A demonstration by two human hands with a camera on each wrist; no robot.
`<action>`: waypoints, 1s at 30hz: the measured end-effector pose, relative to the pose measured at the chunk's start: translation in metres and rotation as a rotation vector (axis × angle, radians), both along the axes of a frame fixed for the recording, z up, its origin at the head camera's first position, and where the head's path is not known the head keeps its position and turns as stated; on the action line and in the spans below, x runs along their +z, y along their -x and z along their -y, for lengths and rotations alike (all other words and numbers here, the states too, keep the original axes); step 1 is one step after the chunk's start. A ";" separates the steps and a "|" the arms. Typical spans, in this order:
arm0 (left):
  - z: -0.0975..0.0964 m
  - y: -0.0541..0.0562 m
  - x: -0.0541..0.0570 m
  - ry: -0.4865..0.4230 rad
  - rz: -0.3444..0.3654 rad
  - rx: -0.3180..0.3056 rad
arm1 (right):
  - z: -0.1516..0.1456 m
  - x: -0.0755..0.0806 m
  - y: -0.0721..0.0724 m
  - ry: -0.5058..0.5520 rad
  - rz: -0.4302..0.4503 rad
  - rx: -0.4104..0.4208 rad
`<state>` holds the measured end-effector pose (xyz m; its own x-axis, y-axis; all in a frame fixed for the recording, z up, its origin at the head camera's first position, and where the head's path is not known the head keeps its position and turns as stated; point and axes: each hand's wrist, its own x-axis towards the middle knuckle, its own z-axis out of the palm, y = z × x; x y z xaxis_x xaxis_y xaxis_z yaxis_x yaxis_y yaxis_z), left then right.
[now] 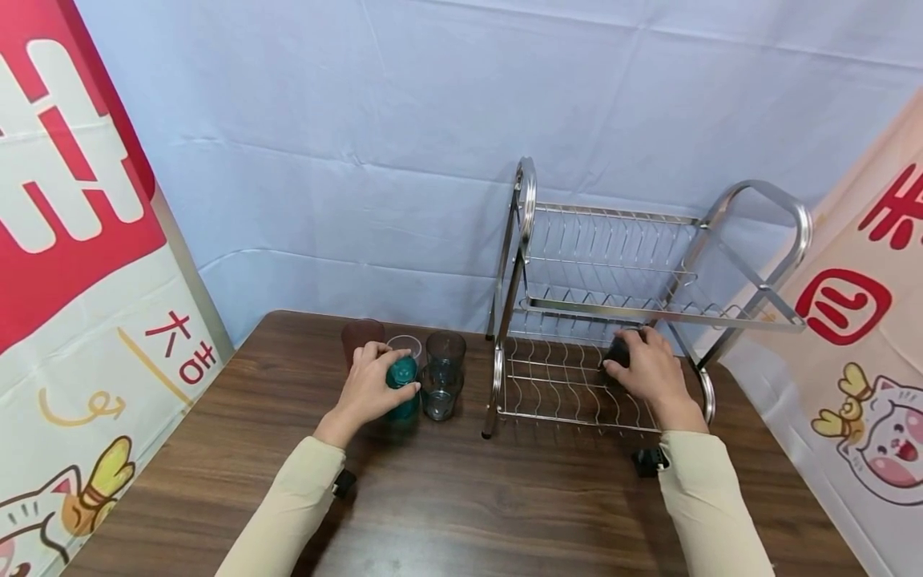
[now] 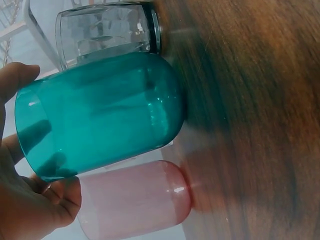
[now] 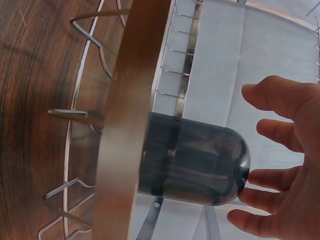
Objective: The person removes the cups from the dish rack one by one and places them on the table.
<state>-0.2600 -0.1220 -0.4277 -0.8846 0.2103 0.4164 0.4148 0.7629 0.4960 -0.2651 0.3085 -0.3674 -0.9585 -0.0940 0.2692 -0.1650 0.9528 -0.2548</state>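
Note:
My left hand [image 1: 369, 386] pinches a teal glass [image 2: 100, 115] near its rim, with the thumb on one side and fingers on the other. The glass stands upright, its rounded base at or just above the tabletop; I cannot tell which. On the lower tier of a metal dish rack [image 1: 649, 314], a dark grey glass [image 3: 195, 162] sits upside down. My right hand [image 1: 652, 373] is at its rounded base, with the fingers spread and loosely bent in the right wrist view [image 3: 285, 165]. Fingertips are close to the base, perhaps touching it.
A pink-red glass [image 1: 360, 335], a clear glass [image 1: 406, 343], a smoky glass [image 1: 445, 348] and a clear glass with a thick base [image 1: 438, 402] stand close around the teal one. The rack's upper tier overhangs the right hand's area. A pale cloth [image 1: 346, 216] hangs behind the wooden table [image 1: 505, 505].

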 end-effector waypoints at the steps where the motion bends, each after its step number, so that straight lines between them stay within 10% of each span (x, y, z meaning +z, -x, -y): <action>1: 0.000 0.000 0.000 -0.001 -0.001 -0.003 | 0.000 0.000 0.001 -0.004 0.007 -0.001; 17: 0.000 0.004 -0.002 -0.021 0.009 -0.029 | -0.009 -0.009 0.017 0.046 0.042 -0.024; 30: -0.001 0.005 -0.007 -0.031 0.013 -0.033 | -0.015 -0.021 0.019 0.107 -0.119 0.008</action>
<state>-0.2648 -0.1205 -0.4348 -0.8828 0.2269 0.4112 0.4329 0.7329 0.5249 -0.2841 0.3235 -0.3883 -0.9187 -0.0660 0.3894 -0.2072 0.9199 -0.3330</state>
